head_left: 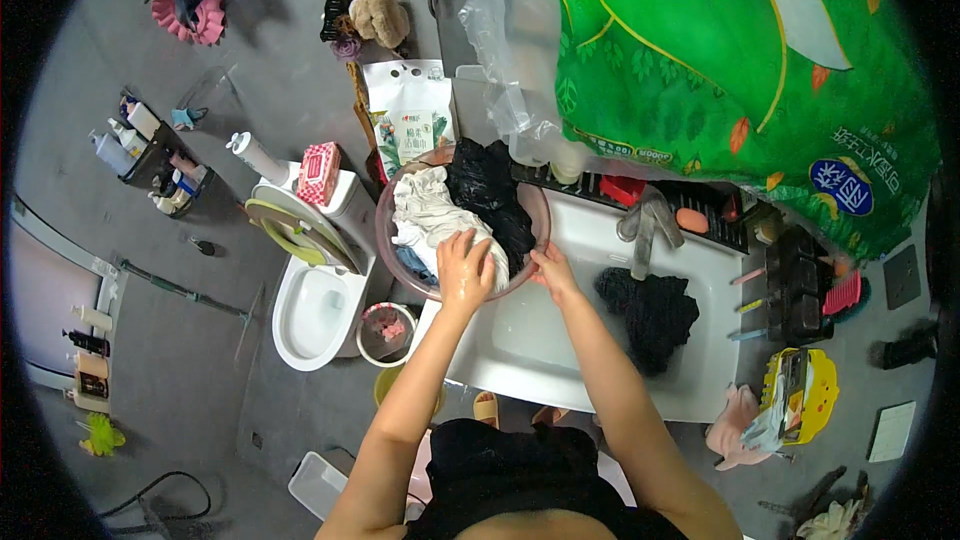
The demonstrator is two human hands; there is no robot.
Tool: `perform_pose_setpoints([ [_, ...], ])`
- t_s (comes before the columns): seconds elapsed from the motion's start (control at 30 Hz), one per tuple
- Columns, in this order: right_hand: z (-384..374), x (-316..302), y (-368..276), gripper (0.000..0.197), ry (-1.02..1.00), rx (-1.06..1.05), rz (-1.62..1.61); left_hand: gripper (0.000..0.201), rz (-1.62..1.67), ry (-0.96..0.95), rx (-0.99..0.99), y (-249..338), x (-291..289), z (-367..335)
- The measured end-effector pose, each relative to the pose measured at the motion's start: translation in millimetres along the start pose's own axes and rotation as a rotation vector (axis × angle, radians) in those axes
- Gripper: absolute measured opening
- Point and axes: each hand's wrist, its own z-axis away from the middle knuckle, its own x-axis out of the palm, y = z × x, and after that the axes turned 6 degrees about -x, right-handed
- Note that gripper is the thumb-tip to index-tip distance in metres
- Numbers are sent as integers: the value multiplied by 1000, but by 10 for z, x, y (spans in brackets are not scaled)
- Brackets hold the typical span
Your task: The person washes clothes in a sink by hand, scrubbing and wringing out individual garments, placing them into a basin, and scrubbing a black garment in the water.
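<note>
A translucent pinkish basin point(544, 240) rests over the left end of the white sink point(520, 340). In it lie a crumpled white garment point(440, 210), a wet black garment point(490, 190) and a bit of blue cloth point(414, 262). My left hand point(467, 275) is on the white garment, its bent fingers sunk into the fabric; the fingertips are partly hidden. At the basin's right side, my right hand point(552, 272) grips the rim. Another dark, bunched garment point(650, 315) lies in the sink below the faucet point(648, 230), apart from both hands.
A large green plastic package point(680, 70) overhangs the sink's back. Left of the basin stand a toilet point(318, 315) and a small bin point(387, 332). A black rack point(795, 285) and a yellow holder point(815, 395) are on the right. A white packet point(410, 110) stands behind the basin.
</note>
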Motion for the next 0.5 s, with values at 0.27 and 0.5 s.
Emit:
perform_pose_setpoints([
  [0.27, 374, -647, 611, 32, 206, -8, -9, 19, 275, 15, 72, 509, 182, 328],
  [0.5, 1000, -2124, 954, 52, 802, -250, 1292, 22, 486, -481, 79, 1137, 1073, 1218],
])
